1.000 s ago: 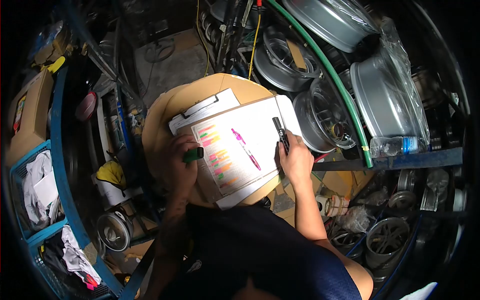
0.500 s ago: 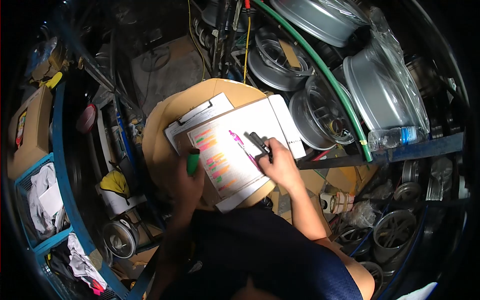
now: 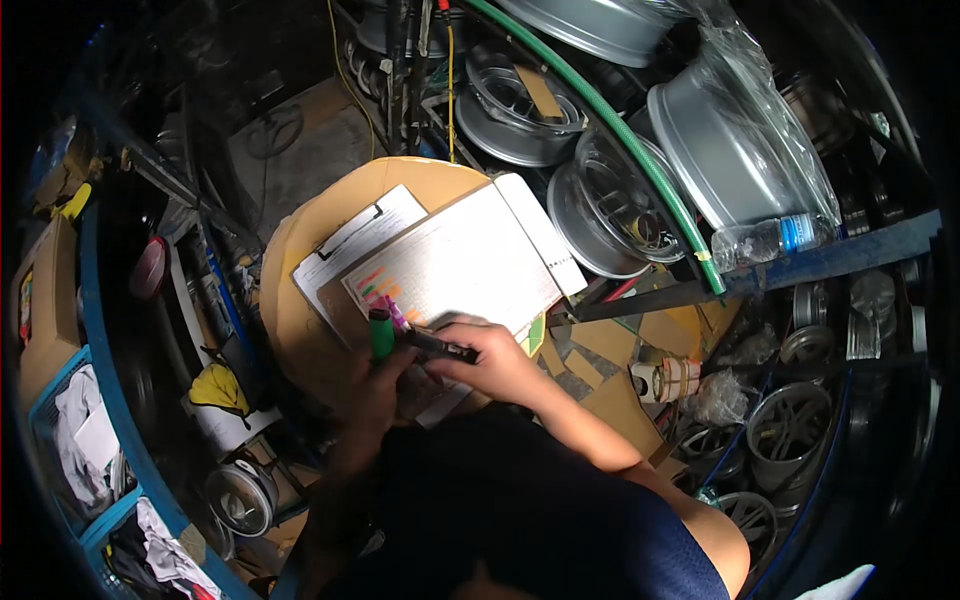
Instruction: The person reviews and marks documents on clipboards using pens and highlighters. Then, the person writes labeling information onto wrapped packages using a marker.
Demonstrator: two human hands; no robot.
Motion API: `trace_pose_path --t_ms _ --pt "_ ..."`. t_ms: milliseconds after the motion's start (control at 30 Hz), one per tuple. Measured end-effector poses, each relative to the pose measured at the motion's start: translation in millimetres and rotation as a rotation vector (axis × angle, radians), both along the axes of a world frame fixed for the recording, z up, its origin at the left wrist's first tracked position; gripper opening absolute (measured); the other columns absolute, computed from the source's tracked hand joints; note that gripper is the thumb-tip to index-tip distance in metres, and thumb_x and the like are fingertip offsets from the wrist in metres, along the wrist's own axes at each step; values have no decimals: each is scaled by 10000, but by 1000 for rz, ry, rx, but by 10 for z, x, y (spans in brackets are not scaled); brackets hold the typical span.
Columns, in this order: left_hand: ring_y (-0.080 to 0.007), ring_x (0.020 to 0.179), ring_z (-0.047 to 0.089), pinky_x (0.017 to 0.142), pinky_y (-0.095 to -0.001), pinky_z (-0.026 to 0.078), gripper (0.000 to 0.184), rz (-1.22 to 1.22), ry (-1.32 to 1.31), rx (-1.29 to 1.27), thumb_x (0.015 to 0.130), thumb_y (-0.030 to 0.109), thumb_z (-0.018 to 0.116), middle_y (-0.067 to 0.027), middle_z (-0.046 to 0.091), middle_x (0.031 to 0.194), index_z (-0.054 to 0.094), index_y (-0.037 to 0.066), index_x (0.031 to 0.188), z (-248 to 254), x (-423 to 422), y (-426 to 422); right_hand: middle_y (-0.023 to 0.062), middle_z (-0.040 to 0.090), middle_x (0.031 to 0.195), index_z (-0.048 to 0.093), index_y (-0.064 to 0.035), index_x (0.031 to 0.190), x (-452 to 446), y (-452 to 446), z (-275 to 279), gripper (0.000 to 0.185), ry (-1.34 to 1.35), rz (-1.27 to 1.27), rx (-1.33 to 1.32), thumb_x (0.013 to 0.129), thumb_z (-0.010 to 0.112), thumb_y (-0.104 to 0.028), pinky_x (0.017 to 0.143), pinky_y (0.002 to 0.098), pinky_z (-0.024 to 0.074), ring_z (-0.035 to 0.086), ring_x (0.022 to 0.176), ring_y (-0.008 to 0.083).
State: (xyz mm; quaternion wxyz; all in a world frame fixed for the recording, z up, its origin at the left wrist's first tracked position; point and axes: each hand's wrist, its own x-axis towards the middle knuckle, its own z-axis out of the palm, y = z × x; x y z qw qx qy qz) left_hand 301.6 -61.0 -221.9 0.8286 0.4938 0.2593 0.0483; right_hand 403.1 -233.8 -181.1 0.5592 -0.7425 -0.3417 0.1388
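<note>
My left hand (image 3: 378, 385) is closed around a green highlighter (image 3: 381, 335), whose dark end points up. My right hand (image 3: 490, 362) grips a black marker (image 3: 440, 346) and is close beside my left. A pink pen (image 3: 396, 314) sticks up between the two hands; which one holds it I cannot tell. Beyond them lies a white sheet of paper (image 3: 460, 250) with orange, green and pink highlighted lines at its left, partly hidden by the hands. Under it at the left rests a clipboard (image 3: 350, 240) with papers. Everything sits on a round piece of cardboard (image 3: 285, 260).
Silver wheel rims (image 3: 720, 150) are stacked at the right, some wrapped in plastic. A green hose (image 3: 640, 150) crosses in front of them. A plastic bottle (image 3: 775, 240) lies on a blue beam. Blue baskets (image 3: 60, 375) with cloths stand at the left.
My right hand has moved left and closer to my body with the black marker, meeting my left hand. The pink pen has shifted left too. The view has turned slightly.
</note>
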Motion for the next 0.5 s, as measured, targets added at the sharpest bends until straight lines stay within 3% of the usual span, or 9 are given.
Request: trace_pose_path --t_ms 33,100,133,233,300,333,433,467,500 --pt "-153 872 663 812 -315 528 183 1 -55 -78 1002 178 649 -58 683 863 652 20 1094 -28 -8 -5 87 713 888 723 -19 1031 33 -29 -121 213 -91 -18 80 860 823 -98 729 318 547 691 780 192" --pt "-172 852 648 818 -320 514 214 14 -170 -231 1016 191 614 -56 667 845 622 15 1137 -82 -17 12 -9 716 910 749 -53 1026 115 -373 -65 151 187 -397 -116 952 775 -181 752 252 515 638 828 84" --pt "-193 823 621 832 -343 489 246 45 -163 -179 1035 221 570 -36 599 759 582 10 1161 -162 -35 36 -18 692 887 744 -66 1013 214 -560 -125 162 421 -602 10 993 738 -227 709 226 488 591 794 41" --pt "-188 756 589 835 -350 465 256 83 -227 -324 1039 238 571 -15 511 686 566 4 1142 -235 -74 205 -9 664 800 657 -42 1032 571 -1110 -375 222 354 -981 181 1038 669 -263 644 229 434 544 693 50" --pt "-188 722 575 821 -368 470 258 69 -195 -405 1050 252 554 0 453 643 563 12 1144 -228 -70 305 24 685 814 639 -66 1050 791 -1589 -837 276 201 -913 85 1053 635 -341 595 222 422 540 650 53" --pt "-183 714 566 806 -370 467 246 69 -178 -427 1053 246 548 4 463 639 574 16 1137 -224 -72 331 66 698 820 621 -91 1131 798 -1680 -820 366 277 -924 -149 1052 606 -448 539 243 422 514 602 62" --pt "-195 712 576 826 -383 476 284 24 -186 -422 1055 272 548 -6 474 651 556 3 1146 -273 -81 373 86 719 885 581 -127 1272 726 -1622 -696 475 779 -831 37 1039 575 -541 514 258 409 484 563 75" --pt "-203 714 587 844 -389 483 311 2 -199 -407 1054 288 551 -12 474 659 541 -6 1154 -292 -82 386 51 683 881 523 -155 1401 758 -1684 -858 518 894 -792 141 1049 553 -535 511 256 409 460 548 93" --pt "-207 726 591 851 -393 484 311 -2 -198 -405 1055 289 550 -12 477 660 542 -8 1149 -302 -84 396 42 657 861 527 -157 1408 784 -1657 -948 509 904 -766 302 1054 551 -521 497 254 403 451 542 89"
